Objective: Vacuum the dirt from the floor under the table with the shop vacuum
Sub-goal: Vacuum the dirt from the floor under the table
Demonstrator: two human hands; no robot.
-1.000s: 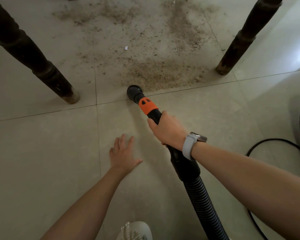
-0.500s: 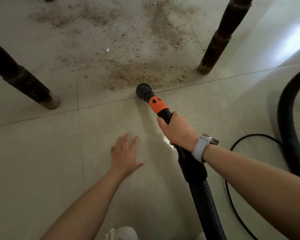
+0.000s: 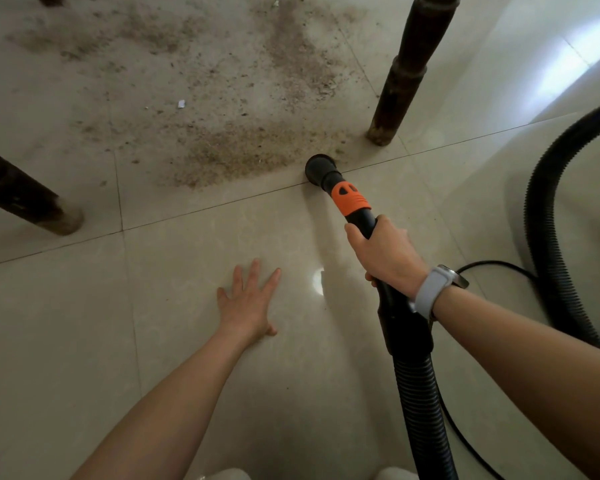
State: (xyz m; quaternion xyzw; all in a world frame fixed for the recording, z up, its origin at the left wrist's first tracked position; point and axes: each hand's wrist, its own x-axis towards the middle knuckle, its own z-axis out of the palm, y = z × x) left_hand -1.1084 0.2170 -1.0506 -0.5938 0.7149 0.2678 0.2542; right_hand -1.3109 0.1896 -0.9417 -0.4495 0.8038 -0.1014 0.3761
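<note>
I've got the right hand [image 3: 387, 256] wrapped round the black vacuum wand with its orange collar [image 3: 350, 199], fingers curled over the tube just behind that collar, a pale grey wristwatch [image 3: 433, 291] on the wrist. The round black nozzle mouth [image 3: 319, 165] sits down on the beige tiled floor [image 3: 66, 341], right at the near right edge of the brown dirt patch [image 3: 236, 150], touching a grout line. From the wand, the black ribbed hose [image 3: 421, 403] runs back toward me along the right, and a second loop of it [image 3: 548, 209] curves round at the far right, with a thin black power cord [image 3: 489, 264] lying beside it.

My left hand [image 3: 248, 303] is flat on the tile, fingers spread and straight, holding nothing, well short of the dirt and apart from the wand.

The dirt spreads across the tiles between the dark wooden table legs: one leg [image 3: 400, 74] stands just beyond the nozzle to the right, another [image 3: 25, 194] is at the left edge. A small white scrap [image 3: 181, 104] lies among the scattered specks further in.
</note>
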